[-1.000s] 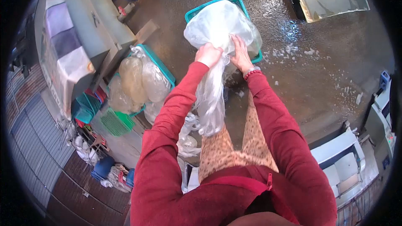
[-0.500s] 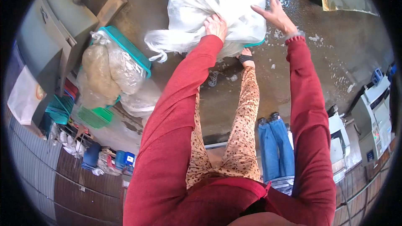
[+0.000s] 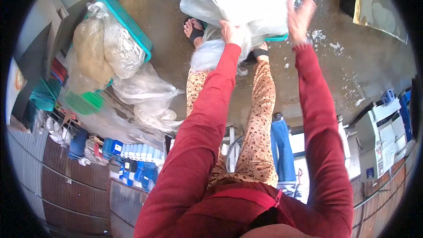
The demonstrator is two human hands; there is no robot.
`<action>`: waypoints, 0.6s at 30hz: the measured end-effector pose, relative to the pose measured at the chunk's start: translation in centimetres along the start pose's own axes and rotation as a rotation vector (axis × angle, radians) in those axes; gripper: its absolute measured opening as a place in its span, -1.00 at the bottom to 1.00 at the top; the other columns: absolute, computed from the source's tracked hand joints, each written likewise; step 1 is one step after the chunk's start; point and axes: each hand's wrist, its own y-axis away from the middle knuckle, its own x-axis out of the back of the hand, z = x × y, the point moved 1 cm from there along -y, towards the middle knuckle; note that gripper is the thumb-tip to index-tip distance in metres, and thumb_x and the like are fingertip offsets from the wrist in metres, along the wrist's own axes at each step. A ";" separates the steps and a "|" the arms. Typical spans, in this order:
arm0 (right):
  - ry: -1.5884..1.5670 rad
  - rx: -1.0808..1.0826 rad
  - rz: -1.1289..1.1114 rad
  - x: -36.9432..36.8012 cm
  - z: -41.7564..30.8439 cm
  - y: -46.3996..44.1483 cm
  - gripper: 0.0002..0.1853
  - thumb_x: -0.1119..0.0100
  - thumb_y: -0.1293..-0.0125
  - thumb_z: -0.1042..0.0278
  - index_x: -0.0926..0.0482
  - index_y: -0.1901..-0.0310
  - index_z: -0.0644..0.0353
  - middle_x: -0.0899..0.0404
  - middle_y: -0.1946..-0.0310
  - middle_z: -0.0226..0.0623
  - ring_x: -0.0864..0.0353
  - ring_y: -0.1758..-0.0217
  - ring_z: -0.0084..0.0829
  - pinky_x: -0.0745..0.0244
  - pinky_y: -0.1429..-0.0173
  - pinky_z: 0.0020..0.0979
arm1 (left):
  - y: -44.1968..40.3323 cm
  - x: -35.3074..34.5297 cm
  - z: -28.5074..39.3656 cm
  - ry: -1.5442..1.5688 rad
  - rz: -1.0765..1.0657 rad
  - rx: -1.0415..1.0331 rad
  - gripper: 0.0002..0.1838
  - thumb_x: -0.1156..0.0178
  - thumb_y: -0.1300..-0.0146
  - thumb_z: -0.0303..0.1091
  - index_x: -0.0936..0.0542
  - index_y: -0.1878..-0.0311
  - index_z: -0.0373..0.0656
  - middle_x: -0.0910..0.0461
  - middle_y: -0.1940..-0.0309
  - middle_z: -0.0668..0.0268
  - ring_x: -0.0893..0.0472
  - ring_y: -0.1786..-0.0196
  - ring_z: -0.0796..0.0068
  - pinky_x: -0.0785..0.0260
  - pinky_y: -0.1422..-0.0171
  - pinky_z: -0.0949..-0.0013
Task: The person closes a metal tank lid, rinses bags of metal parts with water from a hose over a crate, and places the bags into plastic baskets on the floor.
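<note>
A large, full white plastic bag (image 3: 240, 0) fills the top middle of the view, its upper part cut off by the frame. Beneath it shows the rim of a teal basket (image 3: 276, 38). My left hand (image 3: 232, 33) is closed round the gathered plastic at the bag's near side, and a loose, motion-smeared end hangs below. At the bag's right edge, my right hand (image 3: 301, 17) is raised with thumb and fingers apart, holding nothing; whether it touches the plastic I cannot tell.
Left on the wet floor (image 3: 163, 22), another teal basket (image 3: 128, 24) holds filled clear bags (image 3: 94, 53). More plastic bags (image 3: 147, 92) lie beside it. My sandalled feet stand close to the white bag. A person in blue jeans (image 3: 282, 150) is behind me. Foam patches dot the floor at right.
My left hand has drawn the bag's gathered part nearer my legs, and its loose end has swung down. My right hand stays open at the bag's right edge. The view has shifted.
</note>
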 end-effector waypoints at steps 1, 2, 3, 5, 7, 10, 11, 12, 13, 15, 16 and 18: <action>0.042 -0.209 0.138 2.1 0.6 1.7 -0.24 -0.10 0.04 -0.07 -0.11 -0.06 0.33 -0.23 0.03 0.03 -0.21 -0.05 -0.20 -0.09 -0.09 -0.24 | 0.0 0.3 0.0 0.333 -0.197 0.144 -0.73 -0.11 0.12 -0.30 -0.40 0.45 -0.35 -0.45 0.50 0.12 -0.48 0.34 0.25 -0.32 0.25 0.30; -0.283 -0.534 -0.196 3.6 0.5 3.1 -0.33 -0.11 0.02 -0.01 -0.19 -0.01 0.32 -0.30 0.12 -0.03 -0.25 0.01 -0.26 -0.08 -0.10 -0.26 | -0.1 0.8 0.0 0.662 -0.398 0.279 -0.77 -0.08 0.09 -0.32 -0.40 0.47 -0.33 -0.46 0.50 0.13 -0.49 0.36 0.29 -0.33 0.28 0.31; -0.457 -0.914 -0.505 5.1 0.2 4.7 -0.42 -0.12 0.00 0.06 -0.26 0.04 0.31 -0.37 0.21 -0.09 -0.28 0.06 -0.32 -0.07 -0.10 -0.28 | 0.0 1.2 0.5 0.987 -0.605 0.406 -0.81 -0.05 0.06 -0.34 -0.40 0.48 -0.32 -0.46 0.51 0.14 -0.50 0.37 0.33 -0.34 0.30 0.33; -0.622 -1.084 -0.782 5.9 0.8 7.0 -0.47 -0.11 -0.01 0.08 -0.29 0.08 0.29 -0.38 0.25 -0.13 -0.30 0.13 -0.36 -0.11 -0.03 -0.32 | 2.9 3.8 4.1 1.530 -0.820 0.486 -0.79 0.07 -0.02 -0.30 -0.35 0.33 -0.25 -0.47 0.43 0.14 -0.50 0.51 0.38 -0.39 0.41 0.43; -0.676 -1.064 -0.833 6.3 1.1 7.6 -0.52 -0.11 -0.01 0.09 -0.32 0.12 0.28 -0.38 0.30 -0.17 -0.32 0.19 -0.40 -0.16 0.04 -0.36 | 5.6 0.9 3.9 1.645 -0.525 0.265 -0.82 0.05 -0.02 -0.31 -0.37 0.36 -0.21 -0.42 0.51 0.23 -0.47 0.49 0.41 -0.37 0.39 0.41; -0.704 -0.977 -0.842 5.5 1.0 5.7 -0.59 -0.10 -0.02 0.12 -0.36 0.18 0.25 -0.40 0.37 -0.23 -0.34 0.28 -0.45 -0.23 0.15 -0.41 | 10.3 -3.0 0.4 1.817 -0.335 0.426 -0.78 0.02 -0.02 -0.28 -0.37 0.31 -0.22 -0.43 0.45 0.23 -0.46 0.42 0.38 -0.35 0.33 0.39; -0.714 -0.951 -0.834 4.9 1.0 4.9 -0.62 -0.09 -0.03 0.13 -0.37 0.21 0.24 -0.40 0.39 -0.25 -0.35 0.31 -0.47 -0.25 0.18 -0.43 | 10.2 -4.1 -0.8 1.863 -0.355 0.520 -0.76 0.01 -0.01 -0.27 -0.36 0.29 -0.22 -0.43 0.43 0.23 -0.46 0.40 0.37 -0.35 0.31 0.38; -0.718 -0.929 -0.829 4.6 1.0 4.3 -0.64 -0.09 -0.03 0.14 -0.39 0.23 0.24 -0.40 0.42 -0.27 -0.36 0.34 -0.49 -0.27 0.22 -0.44 | 9.4 -5.1 -1.6 1.897 -0.396 0.578 -0.74 -0.01 -0.01 -0.27 -0.36 0.27 -0.22 -0.44 0.42 0.23 -0.46 0.38 0.37 -0.34 0.29 0.38; -0.715 -0.918 -0.830 4.2 0.8 3.6 -0.66 -0.09 -0.03 0.15 -0.40 0.25 0.23 -0.41 0.44 -0.29 -0.37 0.37 -0.51 -0.30 0.25 -0.46 | 8.6 -6.4 -2.4 1.939 -0.437 0.635 -0.73 -0.02 -0.01 -0.26 -0.36 0.25 -0.22 -0.44 0.40 0.23 -0.46 0.36 0.36 -0.34 0.27 0.37; -0.686 -0.918 -0.848 3.5 0.4 2.9 -0.70 -0.08 -0.04 0.17 -0.43 0.29 0.21 -0.42 0.49 -0.33 -0.39 0.43 -0.55 -0.34 0.32 -0.50 | 8.1 -9.0 -3.4 1.996 -0.502 0.726 -0.69 -0.04 -0.01 -0.24 -0.36 0.22 -0.23 -0.44 0.36 0.23 -0.45 0.31 0.34 -0.33 0.23 0.36; -0.645 -0.936 -0.891 3.3 0.1 2.5 -0.73 -0.08 -0.04 0.18 -0.44 0.31 0.21 -0.42 0.51 -0.36 -0.40 0.46 -0.57 -0.37 0.36 -0.51 | 8.2 -9.9 -3.5 2.010 -0.534 0.766 -0.67 -0.05 0.00 -0.23 -0.36 0.20 -0.23 -0.45 0.34 0.23 -0.45 0.29 0.33 -0.33 0.21 0.35; -0.462 -1.038 -1.177 1.1 -0.9 1.8 -0.78 -0.05 -0.06 0.22 -0.45 0.36 0.19 -0.42 0.58 -0.51 -0.34 0.64 -0.70 -0.30 0.64 -0.65 | 8.7 -10.4 -3.4 2.019 -0.625 0.830 -0.64 -0.08 0.00 -0.22 -0.36 0.16 -0.23 -0.45 0.30 0.23 -0.45 0.25 0.31 -0.32 0.17 0.34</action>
